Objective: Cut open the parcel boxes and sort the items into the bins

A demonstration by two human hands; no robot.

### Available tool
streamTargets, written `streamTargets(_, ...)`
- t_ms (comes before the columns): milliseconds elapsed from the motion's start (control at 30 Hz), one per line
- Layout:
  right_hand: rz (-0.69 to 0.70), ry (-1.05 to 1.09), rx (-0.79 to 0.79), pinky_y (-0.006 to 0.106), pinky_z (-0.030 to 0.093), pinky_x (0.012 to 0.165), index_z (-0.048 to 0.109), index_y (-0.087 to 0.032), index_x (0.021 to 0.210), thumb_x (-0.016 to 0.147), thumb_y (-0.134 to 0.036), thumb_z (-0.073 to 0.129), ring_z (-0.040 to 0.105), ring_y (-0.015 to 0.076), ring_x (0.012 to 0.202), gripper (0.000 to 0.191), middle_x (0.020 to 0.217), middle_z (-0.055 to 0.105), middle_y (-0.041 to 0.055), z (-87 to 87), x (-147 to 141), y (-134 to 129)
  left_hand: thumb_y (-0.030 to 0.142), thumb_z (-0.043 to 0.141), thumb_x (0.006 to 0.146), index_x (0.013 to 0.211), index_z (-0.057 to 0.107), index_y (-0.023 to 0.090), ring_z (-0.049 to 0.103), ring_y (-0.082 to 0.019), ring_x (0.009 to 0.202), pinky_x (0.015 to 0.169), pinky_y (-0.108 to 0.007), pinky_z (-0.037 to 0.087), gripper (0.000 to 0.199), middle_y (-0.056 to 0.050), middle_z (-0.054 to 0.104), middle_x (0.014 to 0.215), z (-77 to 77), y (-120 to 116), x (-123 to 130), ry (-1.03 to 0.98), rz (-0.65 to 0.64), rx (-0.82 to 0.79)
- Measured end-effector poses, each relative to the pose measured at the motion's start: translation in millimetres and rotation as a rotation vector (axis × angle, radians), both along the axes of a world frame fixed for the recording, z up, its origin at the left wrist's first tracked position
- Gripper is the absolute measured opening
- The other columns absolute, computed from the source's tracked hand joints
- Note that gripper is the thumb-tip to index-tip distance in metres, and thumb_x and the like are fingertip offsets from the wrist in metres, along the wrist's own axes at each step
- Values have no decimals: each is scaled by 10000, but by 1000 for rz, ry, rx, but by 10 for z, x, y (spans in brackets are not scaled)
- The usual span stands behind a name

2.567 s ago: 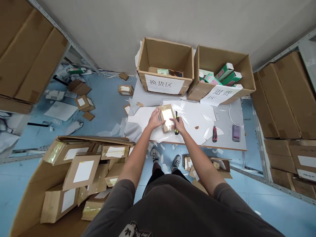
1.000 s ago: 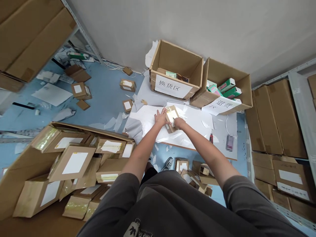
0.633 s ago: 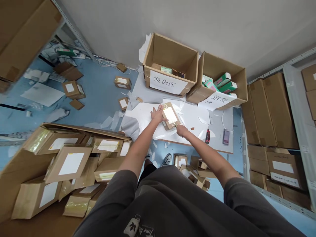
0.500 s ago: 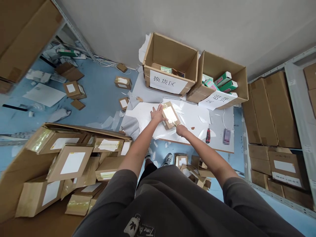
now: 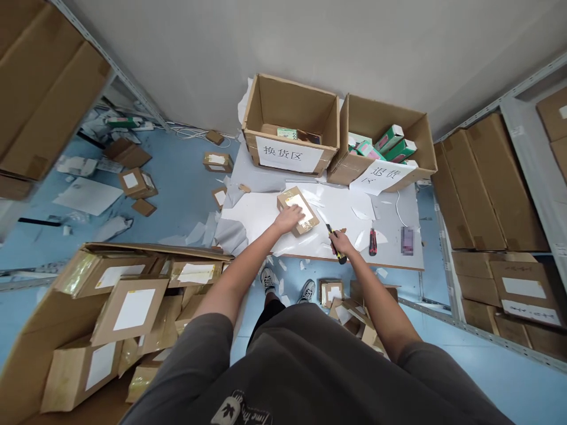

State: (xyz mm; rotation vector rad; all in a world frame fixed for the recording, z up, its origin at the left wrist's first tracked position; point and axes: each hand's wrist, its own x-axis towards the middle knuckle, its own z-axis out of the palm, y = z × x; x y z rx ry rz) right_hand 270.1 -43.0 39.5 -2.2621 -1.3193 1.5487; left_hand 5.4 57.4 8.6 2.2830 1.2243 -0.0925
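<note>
Toward the tabletop's (image 5: 390,213) front edge, left hand (image 5: 289,219) rests loose-fingered on a carton (image 5: 309,221), right hand (image 5: 341,242) closes its grip round a cutter (image 5: 341,258); probably unboxing, next slice needs lining up.

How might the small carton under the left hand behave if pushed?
The small carton would probably stay stiff, since its edges look straight. Being boxy and lying flat on the table, it likely slides rather than rolls. The glossy tape may feel slippery.

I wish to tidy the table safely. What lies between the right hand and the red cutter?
Torn white paper lies there, as the head view shows.
</note>
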Motion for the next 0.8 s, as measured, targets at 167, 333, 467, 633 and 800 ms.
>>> streamTargets(167,-258,325,20,241,558,527,402,-269,962,1092,-289,437,599,150,480,136,626,611,-53,-170,-28,-66,209,828,738,1435,703,343,431,-392,1537,1297,-540,306,720,-132,579,1566,-67,-18,86,4,-220,-14)
streamTargets(333,-242,436,52,211,560,571,416,-261,1012,1134,-322,409,637,129,552,137,752,665,-35,-276,-129,-135,313,831,784,1347,748,297,513,-390,1432,1254,-530,330,569,-146,657,1406,-80,115,200,119,-244,-1)
streamTargets(467,-62,299,87,179,486,530,472,-252,970,1167,-401,426,572,106,494,252,704,620,-67,-330,-161,-96,334,862,780,1336,742,234,496,-391,1461,1228,-492,418,578,-166,578,1496,-32,27,351,179,-152,59)
streamTargets(633,218,-1,108,208,488,637,622,-203,1001,1196,-390,402,640,130,583,349,803,727,6,-393,-210,83,263,877,785,1475,615,203,437,-378,1585,1230,-448,503,740,-177,408,1715,-22,-206,438,212,-22,6)
streamTargets(800,436,-198,168,236,496,803,712,-171,1170,1201,-431,418,763,224,1015,394,1131,812,131,-423,-177,201,198,880,780,1460,593,206,335,-340,1678,1296,-440,454,738,-171,375,1779,-57,-235,397,202,-31,0)
